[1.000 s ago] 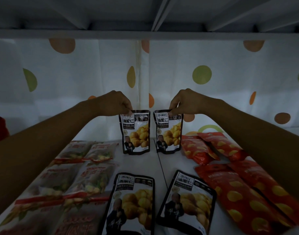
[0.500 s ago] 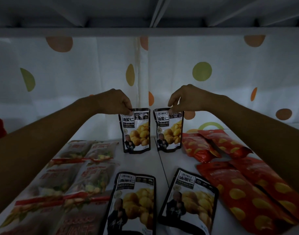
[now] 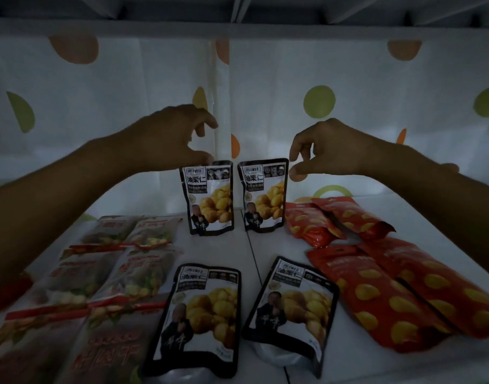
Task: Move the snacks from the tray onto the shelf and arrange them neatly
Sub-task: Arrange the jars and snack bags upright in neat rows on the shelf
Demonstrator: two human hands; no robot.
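Dim light blurs the pale packets [image 3: 104, 275] at left, which are cut off by the frame's edge. The left hand [image 3: 171, 137] and right hand [image 3: 329, 148], pinching a moment ago, now hover with fingers spread above two upright chestnut pouches [image 3: 210, 198] standing free at the back of the shelf [image 3: 218, 250]. Flat chestnut pouches [image 3: 201, 314] and red packets [image 3: 376, 286] lie in front.

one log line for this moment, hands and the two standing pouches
left hand: open, over left standing pouch | right hand: open, beside right standing pouch | pouches: upright, apart
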